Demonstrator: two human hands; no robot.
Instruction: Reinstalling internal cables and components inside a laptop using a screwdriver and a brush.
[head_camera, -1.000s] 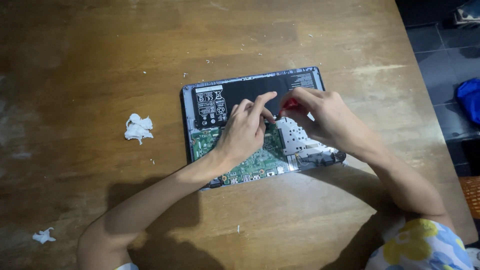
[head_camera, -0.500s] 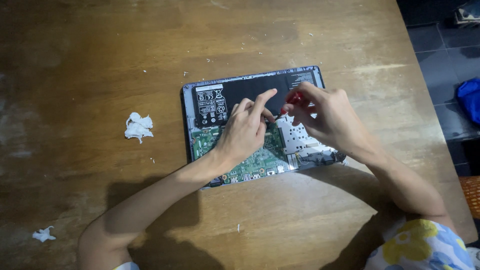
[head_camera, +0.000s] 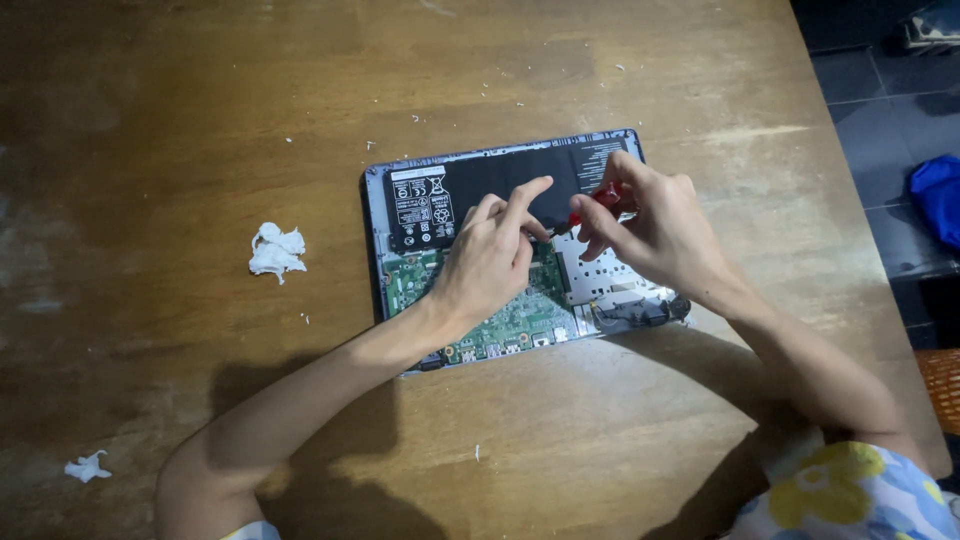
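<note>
An opened laptop base (head_camera: 375, 250) lies on the wooden table (head_camera: 600, 430), with its black battery (head_camera: 480, 190) at the far side and the green circuit board (head_camera: 520, 320) nearer me. My right hand (head_camera: 655, 235) grips a small red-handled screwdriver (head_camera: 600, 197), whose tip points down at the board near the battery's edge. My left hand (head_camera: 490, 260) rests on the board beside the tip, index finger stretched over the battery and the other fingertips close to the screwdriver's point.
A crumpled white tissue (head_camera: 275, 250) lies left of the laptop, and a smaller scrap (head_camera: 88, 466) sits near the table's front left. Small white crumbs dot the wood. A dark tiled floor with a blue object (head_camera: 940, 195) lies beyond the table's right edge.
My right hand has shifted slightly on the screwdriver handle, fingers turning around it. The left hand and the laptop stay where they were.
</note>
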